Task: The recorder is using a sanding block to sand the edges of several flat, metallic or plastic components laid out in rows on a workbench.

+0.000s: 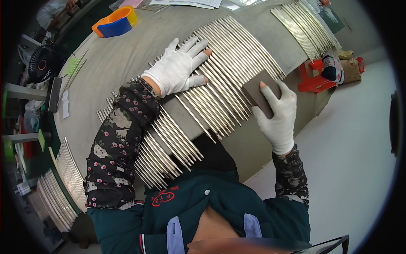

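- Pressing flat on a long row of thin metal rods, the left hand lies with fingers spread wide in a white glove, gripping nothing, only weighing the rods down on the grey table.
- At the near end of the same row, the right hand, also gloved, pinches a small brown-grey abrasive block between thumb and fingers; the block rests against the rod ends by the table edge.
- Judging by position, the block sits toward the far-right part of the row, so the rods running back under the left forearm appear unworked; no difference in finish between rods is visible, so how much is done cannot be told.
- More rod bundles wait apart: one batch at the far right of the table, another at the lower left.
- An orange-and-blue tape roll sits at the far edge, untouched.
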Tool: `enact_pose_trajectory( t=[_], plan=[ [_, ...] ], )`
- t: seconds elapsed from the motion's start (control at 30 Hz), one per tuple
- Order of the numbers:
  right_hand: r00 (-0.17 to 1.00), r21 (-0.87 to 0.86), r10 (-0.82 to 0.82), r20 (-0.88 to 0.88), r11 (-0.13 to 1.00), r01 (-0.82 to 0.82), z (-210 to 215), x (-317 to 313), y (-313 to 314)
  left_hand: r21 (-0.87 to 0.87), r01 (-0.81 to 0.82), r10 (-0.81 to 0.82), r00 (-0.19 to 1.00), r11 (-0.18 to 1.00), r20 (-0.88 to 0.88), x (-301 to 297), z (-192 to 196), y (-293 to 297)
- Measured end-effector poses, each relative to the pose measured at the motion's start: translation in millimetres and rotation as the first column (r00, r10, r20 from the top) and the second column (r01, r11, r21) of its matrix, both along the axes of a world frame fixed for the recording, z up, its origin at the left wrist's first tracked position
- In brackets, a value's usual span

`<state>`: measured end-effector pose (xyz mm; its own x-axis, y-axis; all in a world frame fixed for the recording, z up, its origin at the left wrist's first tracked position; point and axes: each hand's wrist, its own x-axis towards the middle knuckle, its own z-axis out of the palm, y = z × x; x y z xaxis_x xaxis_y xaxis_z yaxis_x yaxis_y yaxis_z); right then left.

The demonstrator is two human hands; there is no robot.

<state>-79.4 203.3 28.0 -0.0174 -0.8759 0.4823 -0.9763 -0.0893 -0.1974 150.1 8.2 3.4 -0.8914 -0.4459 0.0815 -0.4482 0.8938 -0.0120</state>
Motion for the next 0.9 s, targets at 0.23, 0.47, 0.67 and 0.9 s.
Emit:
enact_pose_trajectory(
  t=[0.23, 0.47, 0.67, 0.9],
  plan=[
    [0.997, 0.123, -0.016, 0.078, 0.992, 0.006, 10, 21, 81, -0.008, 0.005, -0.005, 1.000, 1.000, -0.013, 9, 0, 6],
    [0.995, 0.183, -0.037, 0.088, 0.983, 0.021, -5, 50, 92, -0.005, -0.013, 0.013, 1.000, 1.000, 0.014, 17, -1, 9],
    [0.993, 0.136, -0.078, 0.088, 0.989, 0.065, -4, 50, 87, -0.103, -0.103, 0.100, 0.995, 0.989, -0.027, 25, 6, 13],
    [0.991, 0.075, -0.111, 0.081, 0.992, 0.105, 2, 46, 79, 0.126, -0.220, 0.219, 0.975, 0.967, 0.018, 62, 6, 8]
  ],
)
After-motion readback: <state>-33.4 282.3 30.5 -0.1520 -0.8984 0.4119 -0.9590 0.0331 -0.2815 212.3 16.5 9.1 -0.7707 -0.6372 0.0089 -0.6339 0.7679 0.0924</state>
